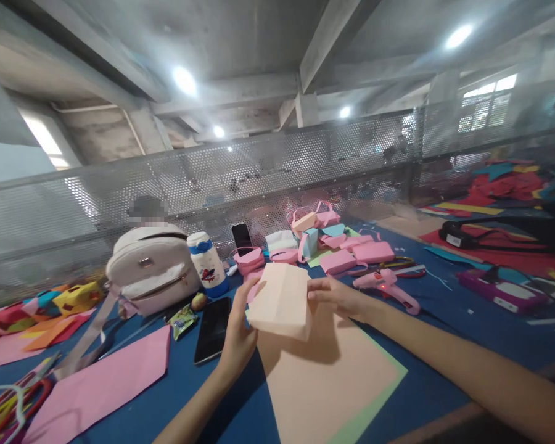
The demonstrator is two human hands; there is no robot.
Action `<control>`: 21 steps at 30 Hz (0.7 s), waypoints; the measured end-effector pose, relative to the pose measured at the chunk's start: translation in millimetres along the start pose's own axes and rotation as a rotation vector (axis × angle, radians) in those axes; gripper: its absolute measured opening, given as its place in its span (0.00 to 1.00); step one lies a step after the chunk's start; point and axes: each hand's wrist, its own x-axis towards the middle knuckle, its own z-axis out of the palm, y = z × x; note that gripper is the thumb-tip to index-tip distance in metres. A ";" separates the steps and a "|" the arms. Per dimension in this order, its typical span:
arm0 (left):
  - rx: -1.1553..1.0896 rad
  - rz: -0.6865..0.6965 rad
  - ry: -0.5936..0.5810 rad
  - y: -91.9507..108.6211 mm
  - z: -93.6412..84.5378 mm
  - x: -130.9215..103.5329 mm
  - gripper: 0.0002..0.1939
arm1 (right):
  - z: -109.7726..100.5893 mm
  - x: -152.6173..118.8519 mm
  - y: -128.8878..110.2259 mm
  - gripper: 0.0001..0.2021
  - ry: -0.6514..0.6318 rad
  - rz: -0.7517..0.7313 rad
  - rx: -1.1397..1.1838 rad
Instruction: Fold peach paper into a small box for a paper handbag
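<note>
A folded peach paper box is held up between my two hands. My left hand grips its left side, the fingers partly hidden behind it. On the right edge, the bent fingers of my right hand press against the paper. Beneath the box lie peach sheets with a green sheet showing under them. A pink glue gun with a small red light rests to the right of my right hand. Several small pink folded paper pieces sit behind it.
A white backpack, a bottle and a dark phone stand or lie at left. Pink sheets are at front left. Across the back runs a perforated metal screen. A purple box is at right.
</note>
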 end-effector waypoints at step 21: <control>0.364 0.221 -0.055 28.2 12.5 -20.1 0.30 | 28.9 -3.8 18.6 0.13 0.194 0.240 0.524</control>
